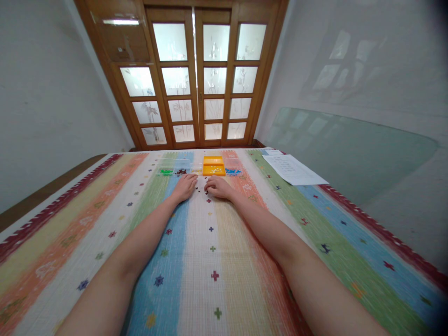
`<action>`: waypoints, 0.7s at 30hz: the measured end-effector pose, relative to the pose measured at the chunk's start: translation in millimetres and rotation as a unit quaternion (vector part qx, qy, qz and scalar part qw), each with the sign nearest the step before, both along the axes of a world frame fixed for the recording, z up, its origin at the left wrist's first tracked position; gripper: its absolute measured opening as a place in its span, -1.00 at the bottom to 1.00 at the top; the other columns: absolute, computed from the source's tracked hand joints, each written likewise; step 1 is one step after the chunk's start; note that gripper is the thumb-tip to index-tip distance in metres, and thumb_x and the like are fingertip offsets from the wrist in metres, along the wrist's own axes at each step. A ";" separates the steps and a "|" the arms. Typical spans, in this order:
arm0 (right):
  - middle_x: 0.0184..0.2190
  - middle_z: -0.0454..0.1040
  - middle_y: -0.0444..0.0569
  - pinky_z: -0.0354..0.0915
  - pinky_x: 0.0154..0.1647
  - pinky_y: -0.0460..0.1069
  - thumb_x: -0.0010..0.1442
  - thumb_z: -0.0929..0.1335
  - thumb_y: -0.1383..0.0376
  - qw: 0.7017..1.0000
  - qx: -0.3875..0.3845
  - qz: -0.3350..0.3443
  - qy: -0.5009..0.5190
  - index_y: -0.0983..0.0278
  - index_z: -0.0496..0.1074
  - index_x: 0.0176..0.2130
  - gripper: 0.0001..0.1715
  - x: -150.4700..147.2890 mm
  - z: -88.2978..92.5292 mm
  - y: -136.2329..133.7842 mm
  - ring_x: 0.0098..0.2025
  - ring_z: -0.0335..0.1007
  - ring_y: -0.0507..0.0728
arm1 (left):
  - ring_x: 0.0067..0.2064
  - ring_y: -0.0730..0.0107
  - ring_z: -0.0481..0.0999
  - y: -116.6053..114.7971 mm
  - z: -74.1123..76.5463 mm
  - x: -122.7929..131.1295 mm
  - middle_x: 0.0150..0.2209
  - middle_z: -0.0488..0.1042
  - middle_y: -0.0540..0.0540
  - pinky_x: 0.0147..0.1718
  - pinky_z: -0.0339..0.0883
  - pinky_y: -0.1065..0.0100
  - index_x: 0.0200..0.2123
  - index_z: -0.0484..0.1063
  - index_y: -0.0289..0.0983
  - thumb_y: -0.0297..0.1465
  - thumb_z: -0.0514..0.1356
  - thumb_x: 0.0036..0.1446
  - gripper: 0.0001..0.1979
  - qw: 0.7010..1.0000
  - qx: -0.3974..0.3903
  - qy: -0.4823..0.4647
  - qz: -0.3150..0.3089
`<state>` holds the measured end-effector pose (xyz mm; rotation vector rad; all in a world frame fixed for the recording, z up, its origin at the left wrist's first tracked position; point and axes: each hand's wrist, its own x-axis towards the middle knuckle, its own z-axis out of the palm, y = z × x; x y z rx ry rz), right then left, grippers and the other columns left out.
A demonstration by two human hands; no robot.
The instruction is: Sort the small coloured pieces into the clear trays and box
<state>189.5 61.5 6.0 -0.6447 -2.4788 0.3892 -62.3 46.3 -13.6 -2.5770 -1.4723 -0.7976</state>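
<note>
- Striped cloth [201, 261] fills the lower frame.
- Mid-frame, dark pieces [196, 188] lie loose between left hand [186, 187] and right hand [219, 187]; I can't tell either grip.
- Just above, green pieces [166, 172] and blue pieces [232, 171] already sit grouped.

Two hands: one left hand [185, 187], one right hand [217, 187]. One yellow box [213, 160]. Three heaps beside it: one green heap [166, 172], one brown heap [181, 171], one blue heap [232, 171], too fine to count singly. At least one printed sheet [293, 169]. Fifteen far pale panes [214, 80].
</note>
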 end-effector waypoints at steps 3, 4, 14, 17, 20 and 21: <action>-0.30 0.57 -0.02 0.29 -0.02 0.02 0.17 0.37 0.48 1.000 -0.001 0.012 0.003 0.26 0.66 -0.30 -0.75 -0.1 -0.7 1.0 -0.19 0.43 0.14 | 0.30 0.11 0.38 6.2 -2.4 -9.0 0.23 0.53 -0.21 0.40 0.15 -0.02 0.22 0.51 -0.30 -0.28 -0.10 0.52 -0.51 0.999 0.024 -0.026 0.041; -0.30 0.56 -0.02 0.29 -0.03 0.01 0.15 0.37 0.49 1.000 0.000 0.017 0.004 0.27 0.66 -0.30 -0.75 -0.4 -1.6 1.6 -0.19 0.43 0.14 | 0.32 0.10 0.36 8.3 -3.4 -12.3 0.23 0.53 -0.20 0.41 0.14 -0.03 0.22 0.52 -0.29 -0.28 -0.09 0.51 -0.52 0.998 0.032 -0.028 0.056; -0.27 0.55 -0.03 0.26 -0.07 -0.01 0.18 0.40 0.46 1.000 0.007 -0.003 -0.012 0.27 0.61 -0.26 -0.82 -3.8 -11.2 7.2 -0.18 0.40 0.13 | 0.32 0.13 0.38 23.5 -9.1 -42.8 0.26 0.51 -0.21 0.43 0.09 0.01 0.19 0.52 -0.30 -0.28 -0.14 0.51 -0.49 0.990 0.035 -0.033 0.134; -0.25 0.54 -0.02 0.24 -0.08 -0.01 0.18 0.40 0.46 1.000 0.008 -0.011 -0.010 0.27 0.60 -0.26 -0.84 -3.7 -12.4 8.0 -0.17 0.39 0.13 | 0.33 0.17 0.38 24.6 -8.5 -48.9 0.25 0.52 -0.20 0.43 0.08 0.02 0.18 0.52 -0.28 -0.31 -0.15 0.51 -0.51 0.987 0.020 -0.042 0.154; -0.24 0.55 -0.02 0.23 -0.07 -0.02 0.16 0.37 0.50 1.000 -0.005 -0.016 -0.002 0.28 0.58 -0.26 -0.80 -2.3 -13.0 8.4 -0.18 0.38 0.12 | 0.33 0.19 0.38 25.2 -8.0 -52.9 0.23 0.54 -0.19 0.42 0.08 0.03 0.16 0.53 -0.26 -0.32 -0.15 0.51 -0.52 0.985 0.010 -0.048 0.167; -0.24 0.55 -0.02 0.23 -0.07 -0.03 0.15 0.36 0.52 1.000 -0.009 -0.020 0.001 0.29 0.57 -0.27 -0.78 -1.7 -12.9 8.4 -0.18 0.38 0.11 | 0.33 0.19 0.39 25.6 -8.1 -53.9 0.22 0.54 -0.19 0.42 0.09 0.03 0.15 0.53 -0.26 -0.32 -0.14 0.51 -0.52 0.984 0.009 -0.051 0.169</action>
